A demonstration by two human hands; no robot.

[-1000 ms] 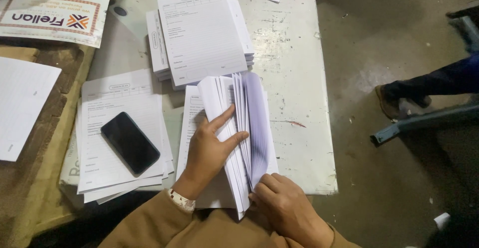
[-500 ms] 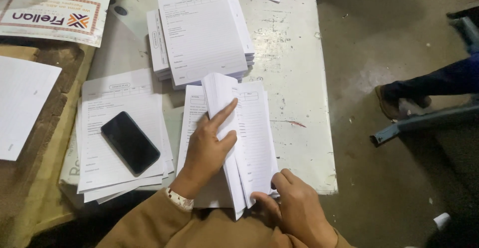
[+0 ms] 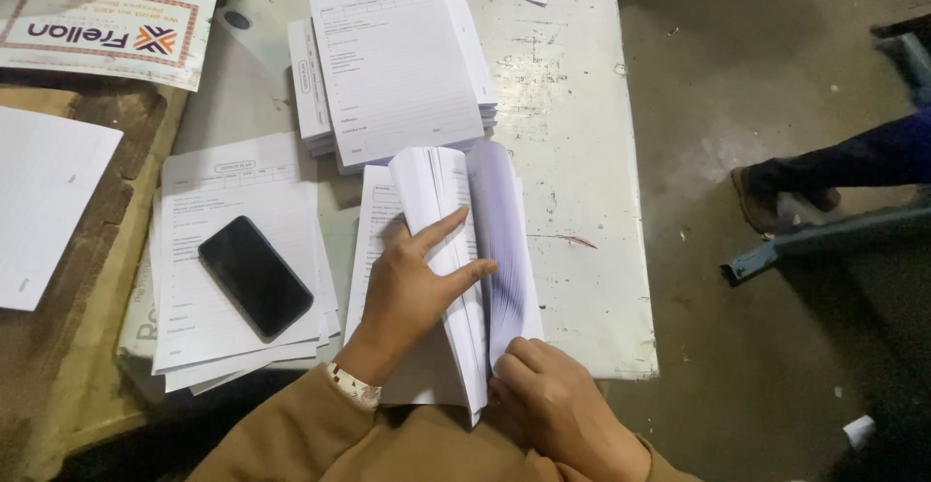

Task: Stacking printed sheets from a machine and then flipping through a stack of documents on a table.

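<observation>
Head view, looking down on a pale worktop [image 3: 582,104]. A thick pad of printed forms [image 3: 456,278] lies near the front edge and is being leafed through. The left hand [image 3: 412,288] rests flat on the turned sheets at the left of the pad, fingers spread wide, index and thumb pressing the raised block of pages back. The right hand [image 3: 558,414] sits at the pad's near right corner, fingers curled loosely on the page edges; blurred leaves [image 3: 504,249] stand fanned between the two hands. As far as can be judged, roughly half the pad lies under the left hand, and a comparable part remains on the right.

Behind the pad, touching its far edge, stands a second stack of forms [image 3: 393,65]. To the left lies a loose sheaf of sheets [image 3: 233,249] with a black phone [image 3: 255,275] on top. Another person's leg [image 3: 844,162] shows on the floor at right.
</observation>
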